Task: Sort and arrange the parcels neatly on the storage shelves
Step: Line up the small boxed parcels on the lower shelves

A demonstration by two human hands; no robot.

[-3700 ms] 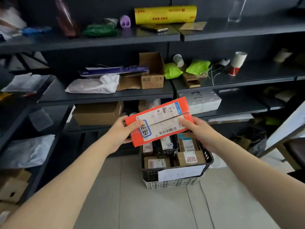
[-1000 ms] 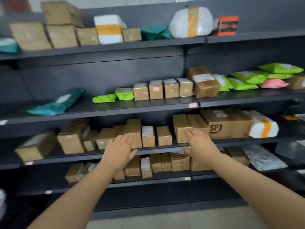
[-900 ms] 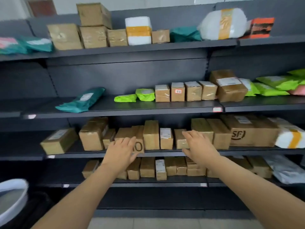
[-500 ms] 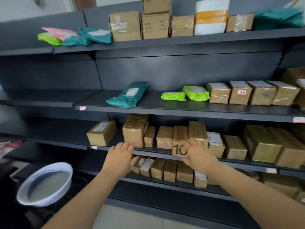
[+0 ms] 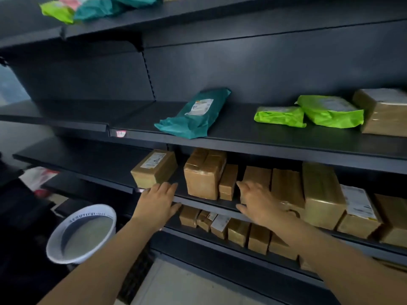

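Dark metal shelves (image 5: pixel 253 144) carry taped brown parcels. On the middle shelf a labelled box (image 5: pixel 154 168) lies apart at the left, beside a big taped parcel (image 5: pixel 203 172), a small box (image 5: pixel 228 181) and a row of taller boxes (image 5: pixel 319 194). My left hand (image 5: pixel 157 202) hovers flat with straight fingers at the shelf edge below the labelled box, holding nothing. My right hand (image 5: pixel 256 200) reaches with spread fingers to the front of the row, touching a brown box (image 5: pixel 256 176).
A teal mailer (image 5: pixel 196 114), two green mailers (image 5: pixel 308 114) and a brown box (image 5: pixel 384 111) lie on the shelf above. Several small boxes (image 5: pixel 229 227) line the lower shelf. A white round bin (image 5: pixel 82 233) stands at the lower left. More mailers (image 5: pixel 88 6) sit on top.
My view has swung left and closer along the shelves. Both hands have slid left along the middle shelf, still flat and holding nothing. The orange parcel held earlier is out of my hands.
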